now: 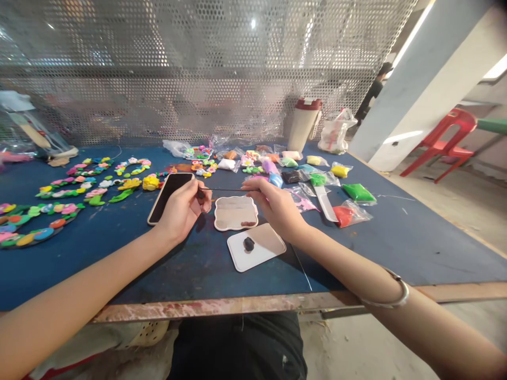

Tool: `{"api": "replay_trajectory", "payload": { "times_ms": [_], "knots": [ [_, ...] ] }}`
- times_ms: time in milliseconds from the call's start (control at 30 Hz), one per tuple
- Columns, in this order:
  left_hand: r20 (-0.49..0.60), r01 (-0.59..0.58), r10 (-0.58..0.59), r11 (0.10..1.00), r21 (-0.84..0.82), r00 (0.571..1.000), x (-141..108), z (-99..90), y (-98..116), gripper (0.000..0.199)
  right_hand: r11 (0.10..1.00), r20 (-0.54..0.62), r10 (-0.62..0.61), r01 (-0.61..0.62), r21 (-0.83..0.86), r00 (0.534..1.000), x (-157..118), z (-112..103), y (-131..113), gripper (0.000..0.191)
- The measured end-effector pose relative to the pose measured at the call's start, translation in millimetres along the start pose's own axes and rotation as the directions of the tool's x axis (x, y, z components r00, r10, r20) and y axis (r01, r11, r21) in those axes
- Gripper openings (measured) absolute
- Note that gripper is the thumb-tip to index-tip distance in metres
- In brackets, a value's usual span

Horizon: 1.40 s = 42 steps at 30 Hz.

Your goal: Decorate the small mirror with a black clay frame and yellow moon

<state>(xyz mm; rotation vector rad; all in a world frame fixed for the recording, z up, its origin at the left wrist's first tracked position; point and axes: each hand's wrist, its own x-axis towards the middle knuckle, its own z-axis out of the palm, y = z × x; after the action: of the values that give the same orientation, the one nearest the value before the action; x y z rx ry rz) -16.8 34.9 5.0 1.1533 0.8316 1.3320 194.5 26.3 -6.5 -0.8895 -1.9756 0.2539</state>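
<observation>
A thin black strand (225,189), seemingly soft clay, stretches level between my two hands. My left hand (182,207) is closed around a small black clay lump (200,193) at one end of it. The other end is pinched in the fingertips of my right hand (275,203). Below the strand lies a wavy-edged mirror (236,213) with a pale frame. Nearer to me, a white rectangular plate (259,257) carries another black clay lump (249,244). A dark-screened phone (169,196) lies flat beside and partly behind my left hand.
Flower-decorated clay pieces (59,208) spread across the left of the blue table (380,253). Bagged coloured clay (358,193), a white comb (325,203) and a tumbler (304,125) stand or lie at right. A perforated metal screen (190,79) rises behind. One person (374,92) is far off.
</observation>
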Motion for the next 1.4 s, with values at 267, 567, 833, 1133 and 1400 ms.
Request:
{"api": "replay_trajectory", "payload": {
  "times_ms": [267,567,833,1133,1400],
  "knots": [
    [0.095,0.044,-0.052,0.995,0.086,0.994,-8.7,7.6,2.2,0.016,0.822,0.222,0.164,-0.258,0.507,0.961,-2.1,6.9,-5.2,0.030],
    [0.159,0.048,-0.082,0.977,0.206,0.984,-10.9,5.0,0.4,0.022,0.683,0.351,0.366,-0.505,0.528,0.862,-1.3,10.0,-5.9,0.010],
    [0.205,0.035,-0.115,0.934,0.355,0.972,-11.9,6.8,0.5,0.026,0.714,0.321,0.399,-0.511,0.480,0.859,-2.3,6.3,-1.6,0.027],
    [0.255,-0.019,-0.123,0.871,0.490,0.959,-10.8,4.5,-5.8,0.030,0.655,0.384,0.345,-0.513,0.554,0.856,-5.0,11.0,-1.1,0.014],
    [0.344,-0.047,-0.175,0.833,0.551,0.922,-15.2,6.7,-4.9,0.029,0.705,0.385,0.334,-0.499,0.503,0.860,-0.8,6.3,-6.1,0.017]
  ]
}}
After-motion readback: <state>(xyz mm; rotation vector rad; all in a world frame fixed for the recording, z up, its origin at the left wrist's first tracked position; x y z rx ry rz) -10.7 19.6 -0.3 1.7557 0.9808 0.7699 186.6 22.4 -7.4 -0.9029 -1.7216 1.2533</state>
